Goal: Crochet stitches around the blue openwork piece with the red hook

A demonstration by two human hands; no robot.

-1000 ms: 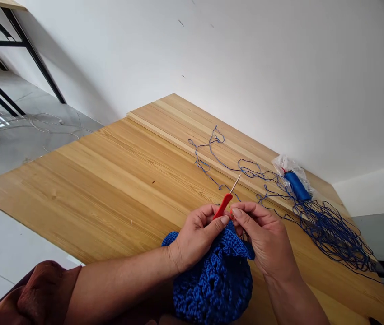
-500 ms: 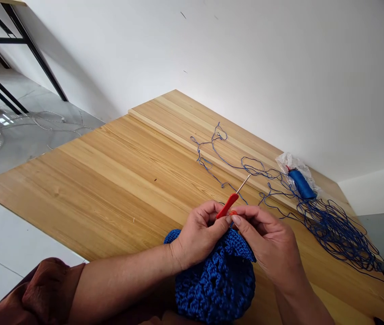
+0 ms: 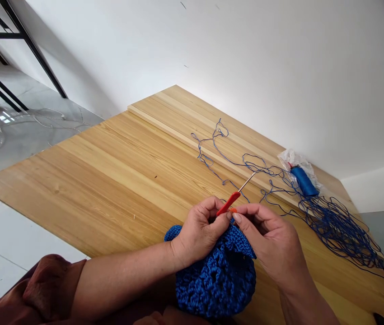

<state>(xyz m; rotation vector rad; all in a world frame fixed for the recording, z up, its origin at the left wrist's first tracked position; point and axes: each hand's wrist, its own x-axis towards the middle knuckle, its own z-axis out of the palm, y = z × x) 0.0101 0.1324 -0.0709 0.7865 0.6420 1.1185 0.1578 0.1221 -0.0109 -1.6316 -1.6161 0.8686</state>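
Pale pine tabletop (image 3: 77, 198) under white walls (image 3: 246, 67): a deep-blue crochet piece (image 3: 215, 282) is worked at the table's near edge, a rounded pouch of chunky, open shell stitches gathered beneath a tighter, ruffled rim. Whether its underside rests on the wood cannot be told.

The person's left hand (image 3: 200, 230), its fingers curled and thumb on top, clasps the rim, with the lower end of a red-handled crochet hook (image 3: 227, 203) against the thumb. The right hand (image 3: 268, 239) is nearly closed, its fingertips (image 3: 241, 219) at the rim just beside a small orange bit (image 3: 233, 210); what they pinch, if anything, is hidden. A brown sleeve (image 3: 48, 289) covers the upper left arm.

Beyond the hands, loose blue yarn (image 3: 334, 230) sprawls in loops across the table and over a raised pine board (image 3: 192, 113) along the far side. A blue thread spool (image 3: 304, 181) lies near the wall in a clear plastic bag (image 3: 288, 158). At left, below the table, a cable (image 3: 53, 118) trails over a glossy tile floor (image 3: 19, 225), with a black metal frame (image 3: 25, 49) beyond.

Compared with half a second earlier, the hook's metal shaft has swung further toward the spool, and the whole table sits slightly higher in view.
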